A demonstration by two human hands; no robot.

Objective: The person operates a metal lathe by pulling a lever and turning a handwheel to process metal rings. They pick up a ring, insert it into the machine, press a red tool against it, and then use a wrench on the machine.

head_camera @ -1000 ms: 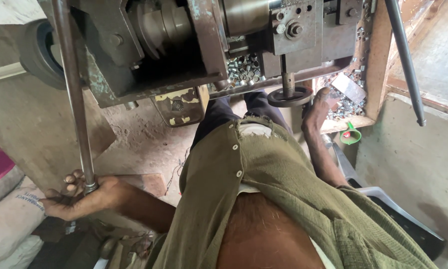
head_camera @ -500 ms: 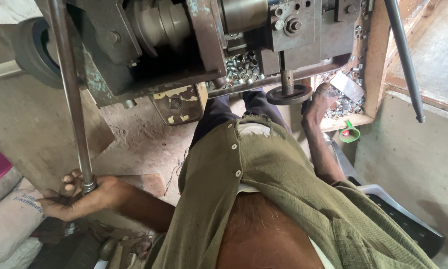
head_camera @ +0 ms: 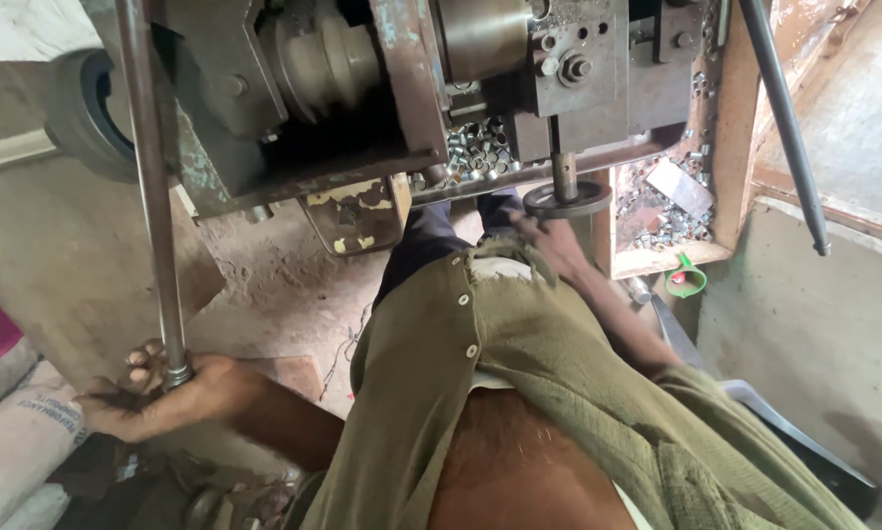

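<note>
While your left hand (head_camera: 156, 393) grips the lower end of the long steel lever (head_camera: 151, 196) at near left, your right hand (head_camera: 549, 240) rests on the small handwheel (head_camera: 565, 201) under the machine head (head_camera: 401, 88); its grip cannot be told. Loose sleeve cloth could likely catch the wheel. Metal nuts (head_camera: 480, 147) fill the tray; a second rod (head_camera: 784, 128) crosses far right.

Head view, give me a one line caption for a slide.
Left hand grips a long steel lever; right hand reaches the small handwheel under a worn machine.
</note>
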